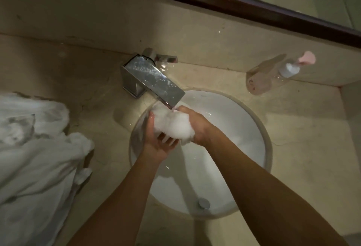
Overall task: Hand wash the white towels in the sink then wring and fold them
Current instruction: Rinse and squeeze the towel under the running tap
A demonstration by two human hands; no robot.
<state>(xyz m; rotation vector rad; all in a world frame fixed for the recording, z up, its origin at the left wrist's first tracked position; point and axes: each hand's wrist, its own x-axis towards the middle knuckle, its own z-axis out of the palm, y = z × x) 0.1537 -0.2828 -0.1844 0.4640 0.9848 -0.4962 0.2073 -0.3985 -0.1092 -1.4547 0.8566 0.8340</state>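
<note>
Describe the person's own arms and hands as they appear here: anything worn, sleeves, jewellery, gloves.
Both forearms are bare up to the frame's lower edge; no sleeve shows. The left hand and right hand wear no gloves. No watch, bracelet or ring is visible on the parts in view, though the dim light and the fingers' partly hidden position limit that check.

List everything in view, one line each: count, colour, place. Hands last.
small bunched white towel: one, white, gripped over the sink under the spout
round white ceramic sink: one, white, centre
square chrome faucet: one, silver, behind the sink
heap of white towels: one heap, white, counter left
clear pump bottle with pink liquid: one, clear and pink, counter right
dark-framed mirror: one, top
left hand: grip on the towel
right hand: grip on the towel
</note>
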